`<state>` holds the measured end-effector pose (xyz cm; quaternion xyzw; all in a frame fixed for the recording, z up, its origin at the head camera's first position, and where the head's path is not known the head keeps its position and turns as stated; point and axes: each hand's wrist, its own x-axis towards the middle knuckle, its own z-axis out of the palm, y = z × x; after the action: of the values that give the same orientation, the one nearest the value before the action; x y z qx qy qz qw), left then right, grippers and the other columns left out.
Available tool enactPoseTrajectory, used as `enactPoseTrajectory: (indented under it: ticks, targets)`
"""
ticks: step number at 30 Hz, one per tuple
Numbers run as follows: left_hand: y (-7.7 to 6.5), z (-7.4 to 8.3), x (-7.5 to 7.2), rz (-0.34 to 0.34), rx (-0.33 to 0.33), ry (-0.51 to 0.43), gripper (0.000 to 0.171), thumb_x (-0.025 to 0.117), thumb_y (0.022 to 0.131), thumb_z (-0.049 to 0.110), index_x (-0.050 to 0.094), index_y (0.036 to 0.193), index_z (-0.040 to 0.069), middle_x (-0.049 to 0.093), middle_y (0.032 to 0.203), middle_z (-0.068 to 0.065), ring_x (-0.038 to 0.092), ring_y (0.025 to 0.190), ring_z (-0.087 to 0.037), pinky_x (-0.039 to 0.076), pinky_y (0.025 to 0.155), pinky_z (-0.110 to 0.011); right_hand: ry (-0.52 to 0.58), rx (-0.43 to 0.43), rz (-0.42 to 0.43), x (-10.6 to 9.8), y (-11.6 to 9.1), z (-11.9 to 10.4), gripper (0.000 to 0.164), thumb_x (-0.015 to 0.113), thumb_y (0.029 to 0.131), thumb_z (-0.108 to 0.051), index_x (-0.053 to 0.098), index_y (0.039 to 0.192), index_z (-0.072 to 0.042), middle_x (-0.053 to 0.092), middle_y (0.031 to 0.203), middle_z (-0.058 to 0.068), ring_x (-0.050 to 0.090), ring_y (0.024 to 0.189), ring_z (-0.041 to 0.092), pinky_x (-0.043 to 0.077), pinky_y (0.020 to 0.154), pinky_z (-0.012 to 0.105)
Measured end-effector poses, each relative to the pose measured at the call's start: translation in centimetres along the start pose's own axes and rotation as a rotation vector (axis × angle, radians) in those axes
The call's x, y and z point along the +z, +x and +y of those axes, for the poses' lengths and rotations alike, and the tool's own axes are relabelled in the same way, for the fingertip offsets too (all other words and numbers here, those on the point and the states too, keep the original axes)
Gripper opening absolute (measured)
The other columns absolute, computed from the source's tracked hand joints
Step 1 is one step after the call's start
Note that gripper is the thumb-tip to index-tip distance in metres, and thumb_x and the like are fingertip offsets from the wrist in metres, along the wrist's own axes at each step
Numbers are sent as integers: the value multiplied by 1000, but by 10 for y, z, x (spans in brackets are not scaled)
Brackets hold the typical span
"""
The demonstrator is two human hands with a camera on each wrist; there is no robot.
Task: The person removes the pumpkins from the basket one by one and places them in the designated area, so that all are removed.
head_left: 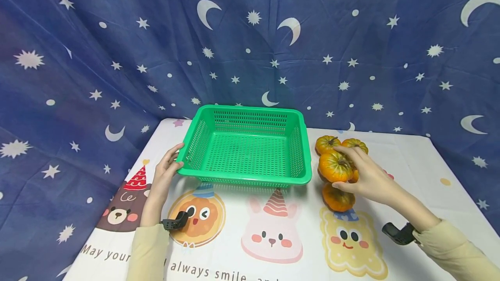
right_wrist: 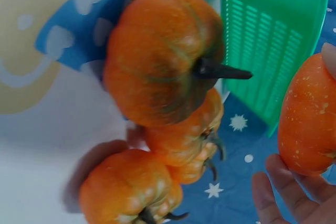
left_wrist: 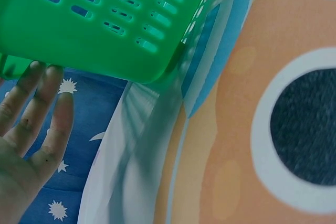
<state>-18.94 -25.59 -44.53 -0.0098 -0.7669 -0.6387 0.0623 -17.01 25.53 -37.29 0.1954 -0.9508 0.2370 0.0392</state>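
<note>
My right hand (head_left: 369,177) grips a small orange pumpkin (head_left: 334,166), fingers over its top and thumb at its near side. In the right wrist view that pumpkin (right_wrist: 307,121) is at the right edge, apart from the others. Several more pumpkins lie around it: one nearer the front (head_left: 338,198), one behind to the left (head_left: 327,144), one behind to the right (head_left: 355,144). At the left end of a green plastic basket (head_left: 246,178), my left hand (head_left: 162,174) touches the rim with fairly straight fingers. The left wrist view shows fingertips (left_wrist: 52,72) at the rim's underside.
The basket stands at the back middle of a table with a white cartoon-printed cloth (head_left: 234,237). A blue curtain (head_left: 250,34) with moons and stars hangs close behind it. The pumpkins are to the right of the basket.
</note>
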Motion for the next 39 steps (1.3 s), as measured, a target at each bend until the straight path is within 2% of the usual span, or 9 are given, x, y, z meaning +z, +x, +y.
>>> enactPoseTrajectory:
  ticks: [8, 14, 21, 28, 29, 32, 35, 37, 39]
  targets:
    - [-1, 3, 1, 1, -3, 8, 50, 44, 98, 10, 41, 146, 18, 52, 123, -2, 55, 102, -2, 45, 82, -17, -2, -14, 52, -2, -15, 11, 88, 86, 68, -31, 40, 141, -14, 44, 135, 21, 50, 116, 42, 40, 88, 68]
    - [-1, 3, 1, 6, -2, 14, 50, 44, 97, 10, 40, 147, 19, 52, 121, 5, 53, 105, -4, 44, 84, -17, 7, 16, 61, -4, -26, 17, 87, 86, 69, -31, 40, 142, -16, 50, 121, 15, 53, 108, 36, 43, 86, 64]
    - [-1, 2, 1, 6, -8, 6, 50, 44, 97, 10, 41, 146, 19, 53, 120, 7, 54, 105, -3, 44, 84, -17, -10, 32, 66, -5, -41, 25, 86, 87, 68, -30, 42, 140, -12, 51, 115, 12, 53, 104, 32, 44, 85, 60]
    - [-1, 2, 1, 7, -5, 16, 50, 44, 97, 10, 41, 146, 18, 53, 120, 3, 54, 104, -3, 44, 84, -17, -8, 44, 89, -4, -57, 34, 88, 88, 66, -29, 43, 140, -11, 51, 118, 14, 54, 107, 37, 43, 83, 61]
    - [-1, 2, 1, 8, -6, 17, 50, 44, 97, 10, 41, 146, 19, 53, 121, 2, 54, 103, -3, 44, 84, -17, -15, 42, 95, -3, -59, 35, 88, 88, 66, -28, 43, 140, -11, 51, 118, 13, 54, 107, 36, 44, 83, 58]
    - [-1, 2, 1, 9, -10, 18, 50, 44, 97, 10, 41, 146, 19, 53, 122, 0, 54, 103, -3, 44, 83, -16, -43, 31, 113, -2, -64, 39, 89, 89, 65, -29, 44, 140, -12, 52, 118, 11, 55, 104, 29, 49, 83, 36]
    - [-1, 2, 1, 9, -13, 18, 50, 43, 97, 10, 41, 146, 20, 52, 123, -1, 54, 104, -3, 44, 84, -16, -69, 23, 133, 0, -68, 44, 88, 89, 63, -30, 46, 138, -13, 52, 117, 8, 53, 101, 18, 44, 80, 17]
    - [-1, 3, 1, 9, -15, 19, 50, 43, 97, 10, 41, 146, 20, 52, 123, -1, 53, 104, -4, 44, 84, -16, -76, 29, 135, 1, -71, 47, 89, 90, 62, -30, 46, 138, -12, 52, 114, 8, 53, 100, 18, 47, 81, 23]
    - [-1, 3, 1, 8, -18, 21, 50, 43, 97, 11, 41, 146, 20, 52, 124, -1, 53, 105, -4, 43, 85, -16, -70, 42, 127, 2, -73, 48, 89, 90, 62, -29, 45, 137, -11, 52, 114, 10, 54, 102, 24, 50, 85, 40]
